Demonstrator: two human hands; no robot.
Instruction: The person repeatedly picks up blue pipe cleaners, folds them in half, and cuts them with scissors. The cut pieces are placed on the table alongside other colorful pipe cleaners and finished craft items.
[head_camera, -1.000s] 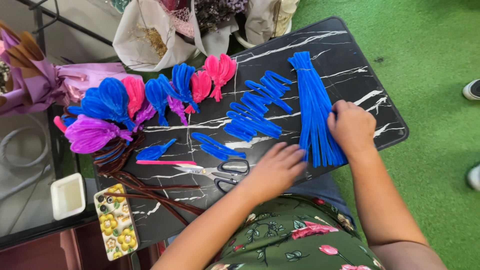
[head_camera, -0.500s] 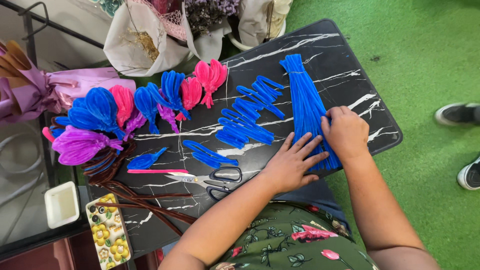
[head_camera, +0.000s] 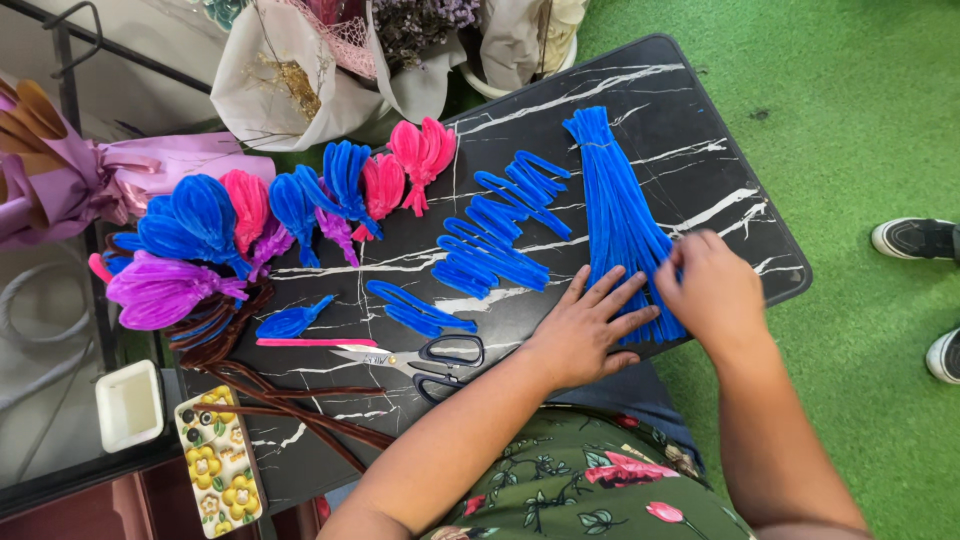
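Far left on the black marble table (head_camera: 700, 130), blue and pink pipe-cleaner flowers (head_camera: 240, 215), then scissors (head_camera: 430, 358) mid-table. The left hand (head_camera: 585, 325) lies flat, fingers spread, beside the bundle of blue pipe cleaners (head_camera: 615, 200). The right hand (head_camera: 712, 290) pinches the bundle's near end, fingers curled on the strands.

So the main thing here is the bundle of blue pipe cleaners (head_camera: 615, 215), a thick bunch of long fuzzy straight stems lying flat on the black marble-look worktop (head_camera: 700, 150). It runs from the worktop's far side down to its near edge, pinched tight at the far end and fanning out a bit toward the near end. The right hand (head_camera: 715, 292) sits on the near end, fingers curled into the strands. The left hand (head_camera: 583, 327) lies flat, fingers spread, fingertips touching the bundle's left side.
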